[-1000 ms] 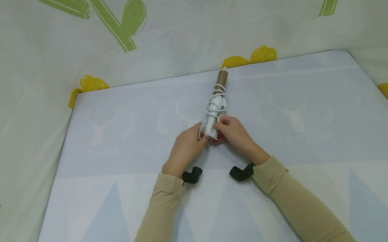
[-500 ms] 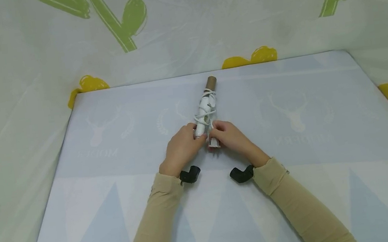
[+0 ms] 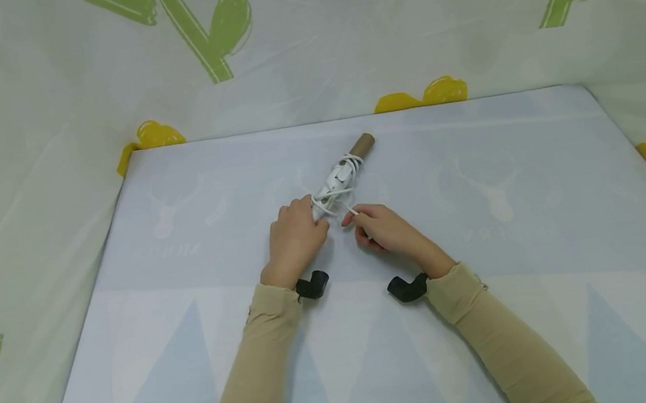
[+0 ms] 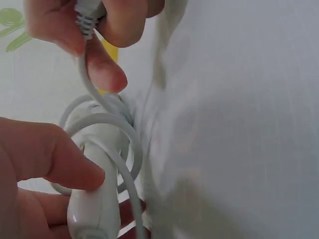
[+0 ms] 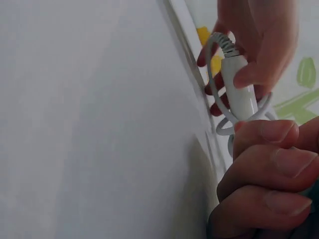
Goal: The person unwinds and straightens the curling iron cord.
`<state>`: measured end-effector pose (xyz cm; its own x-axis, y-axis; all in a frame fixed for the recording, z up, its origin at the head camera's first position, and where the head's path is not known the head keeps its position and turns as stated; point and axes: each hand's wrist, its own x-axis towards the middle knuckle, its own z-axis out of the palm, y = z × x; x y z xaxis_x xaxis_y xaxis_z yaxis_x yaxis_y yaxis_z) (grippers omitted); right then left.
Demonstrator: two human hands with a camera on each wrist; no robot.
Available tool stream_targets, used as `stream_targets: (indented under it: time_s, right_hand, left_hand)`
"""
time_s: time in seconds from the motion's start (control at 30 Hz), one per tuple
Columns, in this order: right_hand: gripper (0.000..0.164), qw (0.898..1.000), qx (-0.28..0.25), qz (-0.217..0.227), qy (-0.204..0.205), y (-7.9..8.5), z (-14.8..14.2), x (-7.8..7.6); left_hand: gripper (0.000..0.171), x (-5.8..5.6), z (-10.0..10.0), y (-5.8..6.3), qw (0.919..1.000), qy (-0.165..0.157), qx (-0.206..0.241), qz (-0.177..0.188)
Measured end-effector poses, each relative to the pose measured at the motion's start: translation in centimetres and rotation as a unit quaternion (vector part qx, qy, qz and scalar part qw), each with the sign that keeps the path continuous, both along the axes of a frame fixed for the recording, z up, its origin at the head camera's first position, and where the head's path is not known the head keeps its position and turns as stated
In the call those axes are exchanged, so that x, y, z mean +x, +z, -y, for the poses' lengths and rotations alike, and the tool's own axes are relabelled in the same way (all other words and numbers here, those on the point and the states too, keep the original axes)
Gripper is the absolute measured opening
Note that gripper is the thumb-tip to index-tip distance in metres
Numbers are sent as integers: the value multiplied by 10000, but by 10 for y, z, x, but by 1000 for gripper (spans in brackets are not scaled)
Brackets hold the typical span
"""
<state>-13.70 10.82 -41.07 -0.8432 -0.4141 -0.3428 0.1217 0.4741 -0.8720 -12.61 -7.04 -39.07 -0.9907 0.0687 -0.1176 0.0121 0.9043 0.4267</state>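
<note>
A curling iron [image 3: 339,176] with a white handle and a brown barrel [image 3: 362,145] lies tilted, its barrel pointing to the far right. White cord [image 3: 353,159] is wound round it in loose loops. My left hand [image 3: 294,237] grips the handle's near end, thumb on the white handle [image 4: 94,206] in the left wrist view. Just to the right, my right hand [image 3: 387,230] pinches the cord's plug end [image 4: 87,21], with a stretch of cord running from it to the loops. In the right wrist view, curled right fingers [image 5: 264,172] hide the plug.
The table cover [image 3: 242,332] is pale, with blue triangles and faint deer prints. Its far edge meets a hanging cloth [image 3: 310,48] with green and yellow plant shapes. Black wrist mounts [image 3: 313,285] jut inward from both sleeves.
The curling iron has swung so it leans more to the right, and my left hand moved slightly left with it. My right hand left the handle and drew the plug end of the cord away.
</note>
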Motion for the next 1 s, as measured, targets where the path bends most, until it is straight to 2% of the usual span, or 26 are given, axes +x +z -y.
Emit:
stream_targets:
  time_s: [0.2, 0.33, 0.53, 0.73, 0.83, 1.0]
  right_hand:
    - [30, 9996, 19, -143, 229, -1, 2, 5]
    - [31, 9997, -12, -137, 214, -2, -1, 5]
    - [30, 9997, 56, -167, 157, -3, -6, 1]
    - [28, 9996, 175, -222, -75, -2, -11, -5]
    - [29, 9996, 153, -237, -85, -1, -14, -7]
    - [28, 9994, -16, -226, -257, -5, -23, -9]
  left_hand:
    - [51, -2, 2, -3, 9996, 102, -74, -235]
    - [48, -2, 6, -4, 9994, -1, 237, -263]
    - [51, -4, 10, -5, 9973, -208, 646, -277]
    - [63, -6, 10, -6, 9951, 126, 982, 0]
    - [62, -6, 10, -8, 9954, 359, 878, 143]
    - [50, -8, 11, -13, 9959, 625, 577, 309]
